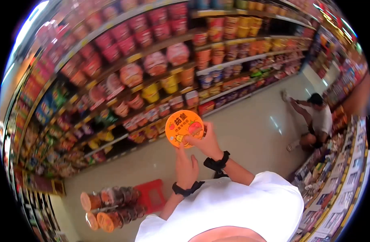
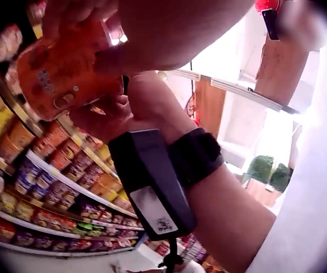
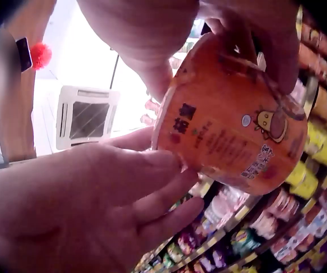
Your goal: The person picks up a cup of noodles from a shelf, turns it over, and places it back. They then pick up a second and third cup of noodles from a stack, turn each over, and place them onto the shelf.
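An orange tub with a round, printed lid is held out in front of the body. My right hand grips its side, thumb over the lid's edge; in the right wrist view the fingers wrap the tub from above. My left hand has its palm turned up, fingers loosely extended, the fingertips touching the tub's edge. In the head view the left hand reaches the lid's lower edge. Close to the left wrist camera, the tub shows tilted, partly covered by hands.
Shelves of tubs and packets curve along the far side. On the floor at lower left, several stacked tubs lie beside a red stool. A person in a white shirt crouches at right, near another shelf.
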A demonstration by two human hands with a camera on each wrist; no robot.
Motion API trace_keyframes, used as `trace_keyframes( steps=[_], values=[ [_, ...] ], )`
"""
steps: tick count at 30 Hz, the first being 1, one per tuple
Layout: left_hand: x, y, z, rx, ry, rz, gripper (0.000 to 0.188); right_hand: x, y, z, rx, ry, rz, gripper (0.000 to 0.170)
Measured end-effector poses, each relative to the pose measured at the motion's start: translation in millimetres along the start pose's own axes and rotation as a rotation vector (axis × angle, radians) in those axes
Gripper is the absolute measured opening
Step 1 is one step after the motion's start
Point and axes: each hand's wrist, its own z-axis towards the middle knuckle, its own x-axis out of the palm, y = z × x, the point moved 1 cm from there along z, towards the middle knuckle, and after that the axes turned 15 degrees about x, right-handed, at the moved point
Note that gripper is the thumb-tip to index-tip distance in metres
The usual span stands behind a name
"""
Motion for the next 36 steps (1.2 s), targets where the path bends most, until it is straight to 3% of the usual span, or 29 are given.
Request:
trace_keyframes(
  steps=[8, 10, 18, 20, 27, 30, 36],
  values=[
    [140, -94, 66, 0.328, 0.122, -0.219, 0.066, -195, 3, 5, 0.000, -0.329, 0.157, 0.071],
    [168, -102, 75, 0.359, 0.149, -0.220, 0.065, -228, 0, 6, 0.093, -0.374, 0.359, 0.068],
    [279, -137, 138, 0.468, 0.185, -0.323, 0.059, -337, -17, 42, 0.031, -0.623, 0.321, 0.060],
    [309, -141, 160, 0.419, 0.237, -0.352, 0.057, -372, -25, 63, 0.066, -0.697, 0.267, 0.059],
    [425, -168, 265, 0.491, 0.230, -0.456, 0.050, -481, 6, 145, 0.131, -0.768, 0.103, 0.056],
    [464, -182, 309, 0.578, 0.175, -0.469, 0.052, -519, 22, 182, 0.061, -0.791, 0.118, 0.053],
    [523, -200, 371, 0.545, 0.157, -0.456, 0.052, -572, 22, 251, 0.053, -0.833, 0.260, 0.053]
  ],
)
